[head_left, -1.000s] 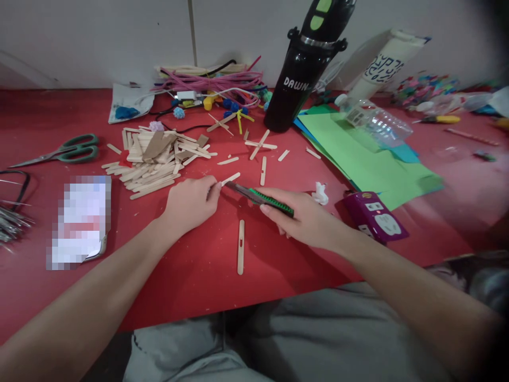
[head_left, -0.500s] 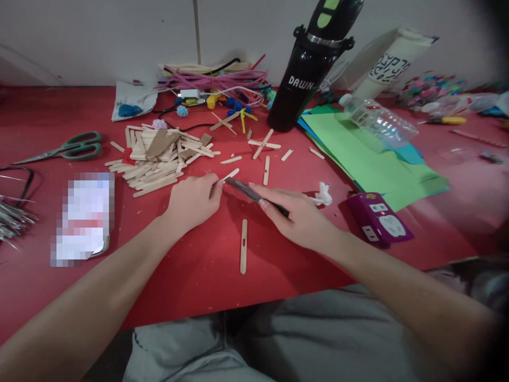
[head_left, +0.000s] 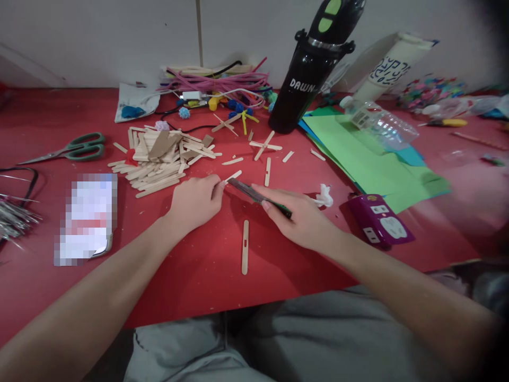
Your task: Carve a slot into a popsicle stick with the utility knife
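Note:
My left hand (head_left: 198, 200) is closed on a wooden craft stick (head_left: 234, 175), whose tip sticks out beyond the fingers; the rest is hidden. In my right hand (head_left: 294, 215) is a dark utility knife (head_left: 254, 194), its front end touching or very close to the stick near my left fingertips. A notched craft stick (head_left: 245, 247) lies on the red tabletop (head_left: 191, 281) below the hands. Another notched stick (head_left: 268, 171) rests just beyond the knife, with two crossed sticks (head_left: 265, 145) behind it.
A heap of craft sticks (head_left: 159, 170) lies behind my left hand. Scissors (head_left: 79, 147) and a phone (head_left: 88, 217) are at left. A black bottle (head_left: 296, 79) stands at the back. Green paper (head_left: 382, 159), a plastic bottle (head_left: 382, 124) and a purple socket box (head_left: 379, 220) are at right.
Both hands keep nearly the same pose, stick and knife still held. The whole view has shifted very slightly.

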`<act>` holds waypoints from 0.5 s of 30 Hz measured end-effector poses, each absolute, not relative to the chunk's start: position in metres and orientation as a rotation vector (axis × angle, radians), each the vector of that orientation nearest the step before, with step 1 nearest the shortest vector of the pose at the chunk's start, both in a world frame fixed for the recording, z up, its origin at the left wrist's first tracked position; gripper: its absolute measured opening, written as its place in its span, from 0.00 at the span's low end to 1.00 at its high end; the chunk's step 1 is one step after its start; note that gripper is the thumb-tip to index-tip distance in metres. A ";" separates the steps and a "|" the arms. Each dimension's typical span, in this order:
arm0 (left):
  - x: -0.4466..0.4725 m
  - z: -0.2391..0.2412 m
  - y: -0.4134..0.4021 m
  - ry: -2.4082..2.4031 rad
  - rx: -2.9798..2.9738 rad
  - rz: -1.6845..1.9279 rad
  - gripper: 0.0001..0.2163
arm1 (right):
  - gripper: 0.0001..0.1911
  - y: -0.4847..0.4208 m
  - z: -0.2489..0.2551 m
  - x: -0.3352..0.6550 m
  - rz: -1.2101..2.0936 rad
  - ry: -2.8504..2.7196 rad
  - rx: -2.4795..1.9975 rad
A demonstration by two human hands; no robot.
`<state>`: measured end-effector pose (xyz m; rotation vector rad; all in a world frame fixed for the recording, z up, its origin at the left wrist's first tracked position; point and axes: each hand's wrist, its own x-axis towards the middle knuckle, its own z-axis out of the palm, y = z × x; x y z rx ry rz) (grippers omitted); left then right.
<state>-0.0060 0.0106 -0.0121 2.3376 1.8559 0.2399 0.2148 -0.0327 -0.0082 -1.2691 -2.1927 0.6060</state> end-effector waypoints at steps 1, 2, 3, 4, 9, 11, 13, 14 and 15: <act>-0.006 -0.012 0.011 1.857 2.335 0.237 0.17 | 0.22 -0.033 -0.008 0.215 0.604 -2.194 -1.262; -0.006 -0.012 0.011 1.858 2.332 0.235 0.17 | 0.22 -0.033 -0.008 0.214 0.600 -2.195 -1.255; -0.006 -0.012 0.011 1.861 2.331 0.237 0.17 | 0.21 -0.033 -0.008 0.214 0.593 -2.194 -1.249; -0.006 -0.012 0.010 1.863 2.332 0.237 0.17 | 0.21 -0.033 -0.008 0.214 0.586 -2.194 -1.246; -0.006 -0.012 0.011 1.863 2.354 0.225 0.17 | 0.22 -0.033 -0.010 0.213 0.549 -2.239 -1.271; -0.006 -0.012 0.011 1.851 2.370 0.211 0.17 | 0.23 -0.033 -0.010 0.212 0.522 -2.250 -1.294; -0.007 -0.012 0.011 1.835 2.389 0.198 0.17 | 0.24 -0.033 -0.010 0.211 0.513 -2.252 -1.313; -0.007 -0.012 0.011 1.828 2.398 0.192 0.18 | 0.24 -0.033 -0.010 0.211 0.520 -2.253 -1.322; -0.007 -0.012 0.012 1.820 2.405 0.188 0.18 | 0.23 -0.033 -0.009 0.210 0.535 -2.255 -1.329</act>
